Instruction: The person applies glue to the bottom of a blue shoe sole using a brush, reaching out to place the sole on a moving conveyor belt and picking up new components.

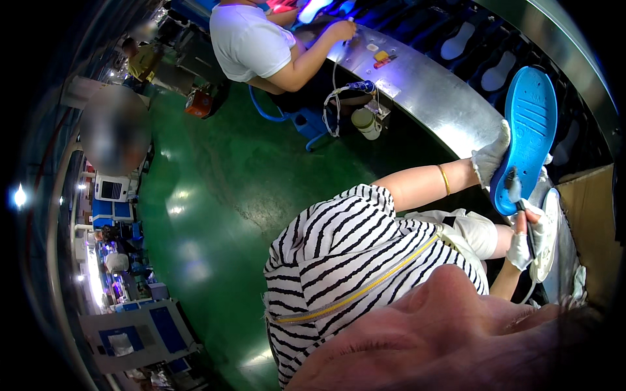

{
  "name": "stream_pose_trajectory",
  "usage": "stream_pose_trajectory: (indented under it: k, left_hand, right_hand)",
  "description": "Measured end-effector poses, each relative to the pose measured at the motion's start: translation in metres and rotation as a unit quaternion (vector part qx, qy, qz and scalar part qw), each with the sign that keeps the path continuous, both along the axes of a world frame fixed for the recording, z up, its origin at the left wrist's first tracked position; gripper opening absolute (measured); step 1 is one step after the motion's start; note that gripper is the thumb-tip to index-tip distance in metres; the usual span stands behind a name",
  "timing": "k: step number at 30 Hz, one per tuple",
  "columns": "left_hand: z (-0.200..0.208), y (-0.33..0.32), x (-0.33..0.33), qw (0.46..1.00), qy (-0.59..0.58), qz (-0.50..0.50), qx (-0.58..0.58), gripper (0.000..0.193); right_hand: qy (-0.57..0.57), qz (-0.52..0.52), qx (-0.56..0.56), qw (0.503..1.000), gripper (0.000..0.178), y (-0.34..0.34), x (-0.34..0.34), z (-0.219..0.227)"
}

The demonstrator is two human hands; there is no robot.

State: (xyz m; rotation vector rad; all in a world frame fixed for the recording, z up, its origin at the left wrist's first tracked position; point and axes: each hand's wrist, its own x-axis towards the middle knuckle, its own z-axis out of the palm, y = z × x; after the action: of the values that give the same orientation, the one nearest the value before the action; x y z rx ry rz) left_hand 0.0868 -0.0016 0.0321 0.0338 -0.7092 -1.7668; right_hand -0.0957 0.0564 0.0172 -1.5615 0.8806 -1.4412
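Note:
A blue shoe sole (531, 114), with molded ridges and small holes, is tilted up at the right. My left hand (492, 156), in a white glove and with a gold bracelet on its wrist, is closed around the sole's edge. My right hand (523, 242), its glove leaving some fingertips bare, grips a brush (514, 188) with a dark handle. The bristles touch the sole's lower end. Close beside my right hand lies a long white object (549, 236) with a rounded outline; its kind is unclear.
A metal worktable (450, 120) curves along a dark conveyor holding pale soles (497, 70). A cardboard piece (589, 225) stands at the right. A co-worker in a white shirt (251, 39) sits farther along, near a pail (366, 124) and blue stool (310, 122). Machines line the left.

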Motion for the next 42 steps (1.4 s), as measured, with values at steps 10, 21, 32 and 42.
stream_pose_trajectory:
  k: [10, 21, 32, 42]
  left_hand:
    - [0.005, -0.017, 0.006, 0.995, -0.022, -0.047, -0.091, 0.102]
    - [0.023, -0.028, -0.004, 0.966, -0.184, -0.047, -0.177, 0.11]
    - [0.052, -0.031, -0.011, 0.923, -0.364, -0.113, -0.052, 0.075]
    - [0.046, -0.047, -0.031, 0.838, -0.533, -0.111, 0.034, 0.071]
  right_hand:
    - [-0.117, 0.002, 0.174, 0.978, 0.012, 0.001, -0.004, -0.011]
    - [-0.002, 0.075, 0.094, 0.993, 0.014, 0.019, -0.016, 0.05]
    - [0.048, 0.143, 0.061, 0.987, 0.014, 0.003, -0.031, 0.059]
    - [0.021, 0.14, 0.119, 0.983, 0.011, -0.003, -0.033, 0.055]
